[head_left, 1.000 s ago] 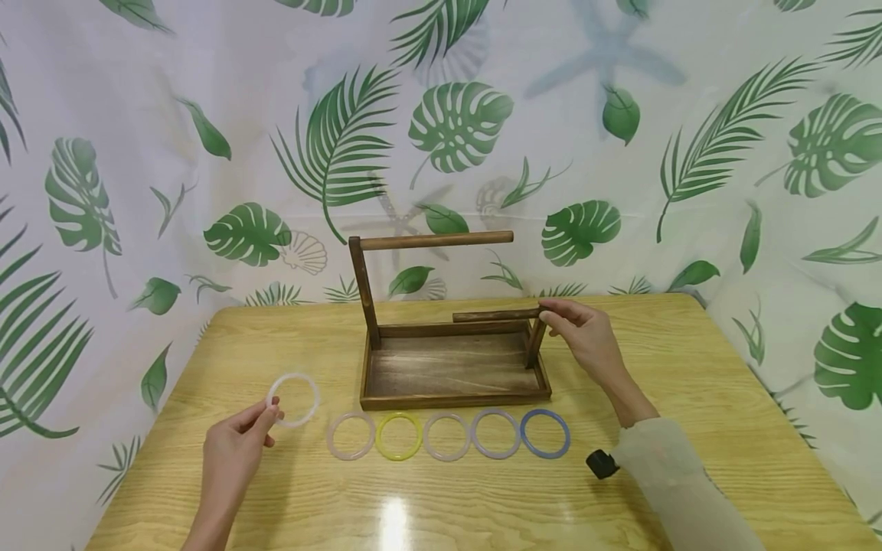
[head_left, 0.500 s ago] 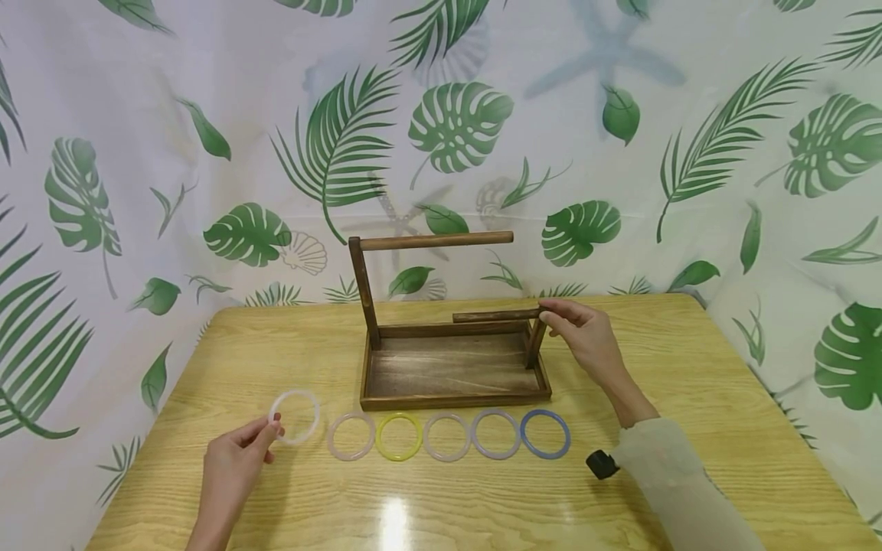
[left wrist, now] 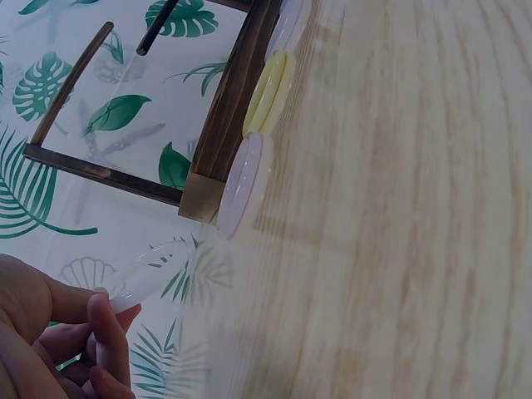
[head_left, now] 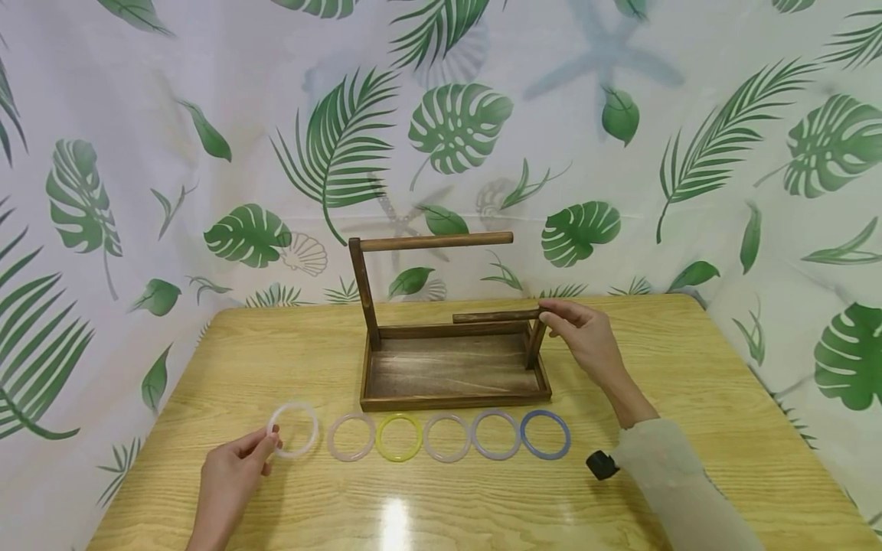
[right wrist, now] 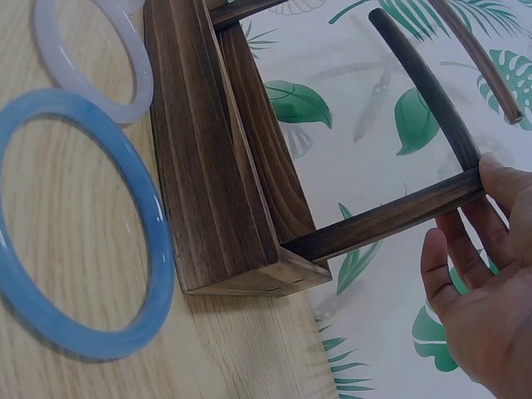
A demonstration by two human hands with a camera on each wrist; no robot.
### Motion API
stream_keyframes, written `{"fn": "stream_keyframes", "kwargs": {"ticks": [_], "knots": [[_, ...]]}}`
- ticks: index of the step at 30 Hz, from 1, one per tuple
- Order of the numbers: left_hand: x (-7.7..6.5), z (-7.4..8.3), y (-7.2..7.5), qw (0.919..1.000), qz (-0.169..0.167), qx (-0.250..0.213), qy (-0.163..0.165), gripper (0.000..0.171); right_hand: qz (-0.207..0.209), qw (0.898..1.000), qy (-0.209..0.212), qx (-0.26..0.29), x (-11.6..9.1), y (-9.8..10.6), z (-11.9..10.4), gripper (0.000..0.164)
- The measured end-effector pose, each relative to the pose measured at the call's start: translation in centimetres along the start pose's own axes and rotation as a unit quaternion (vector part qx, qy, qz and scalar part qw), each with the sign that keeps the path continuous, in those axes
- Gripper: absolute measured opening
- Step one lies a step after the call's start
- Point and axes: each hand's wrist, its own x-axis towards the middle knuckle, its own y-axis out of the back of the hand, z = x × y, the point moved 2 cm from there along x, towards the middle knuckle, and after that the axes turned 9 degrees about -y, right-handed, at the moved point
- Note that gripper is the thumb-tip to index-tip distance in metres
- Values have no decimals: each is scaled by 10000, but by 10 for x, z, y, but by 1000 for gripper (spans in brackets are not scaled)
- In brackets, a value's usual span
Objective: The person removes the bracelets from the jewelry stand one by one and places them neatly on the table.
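My left hand [head_left: 233, 471] pinches a translucent white bangle [head_left: 314, 438] by its left edge, left of the row of bangles. In the left wrist view, thumb and fingers meet on the near end of that bangle [left wrist: 145, 283]; whether it touches the table I cannot tell. A dark wooden display stand [head_left: 455, 401] has a tray base, a tall left post with a bar, and a shorter right post with a lower bar. My right hand [head_left: 584, 337] holds the top of the short post [right wrist: 391, 218] between thumb and fingers, where the lower bar [right wrist: 428, 83] joins it.
Before the stand lie a pale pink bangle [head_left: 332, 448], a yellow bangle [head_left: 380, 448], two pale lilac bangles and a blue bangle [head_left: 546, 456], flat in a row. A black device [head_left: 602, 464] is at the right sleeve. A leaf-patterned cloth [head_left: 441, 153] hangs behind the table.
My left hand has lowered the white bangle toward the table's front, level with the row. The right hand stays on the stand's short post.
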Motion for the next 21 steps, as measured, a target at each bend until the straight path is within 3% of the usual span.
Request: {"fn": "stream_keyframes", "kwargs": {"ticks": [21], "knots": [[-1,-9,-6,9997,-114,226,10,40,-14,10000,5,-60,1,0,4,35]]}}
